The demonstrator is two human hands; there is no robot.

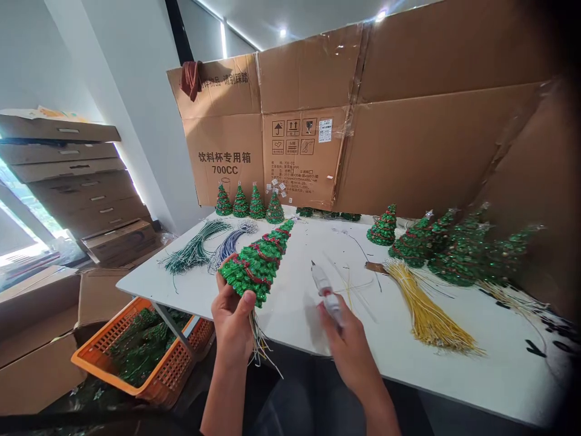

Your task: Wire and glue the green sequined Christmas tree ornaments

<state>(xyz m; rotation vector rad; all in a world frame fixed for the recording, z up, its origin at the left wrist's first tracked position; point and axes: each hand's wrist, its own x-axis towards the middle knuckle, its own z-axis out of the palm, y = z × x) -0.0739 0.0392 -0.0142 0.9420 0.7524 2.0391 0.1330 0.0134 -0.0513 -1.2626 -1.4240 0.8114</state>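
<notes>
Firmly, the left hand [232, 321] closes around the base of a sequinned green tree cone [256, 263]; the right hand [347, 339] pinches a white pen-shaped tool [327, 293].
Loose wires [259, 342] trail at six o'clock, liable to snag if tugged; a yellow wire bundle [429, 309] lies at three o'clock on the white table [476, 375].

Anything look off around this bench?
Two things. A crumpled reddish-brown cloth hangs over the top edge of the brown corrugated cardboard backdrop, an odd spot for it. The backdrop is also ripped at its upper right, with a jagged tear and clear tape patches along its seams.
</notes>
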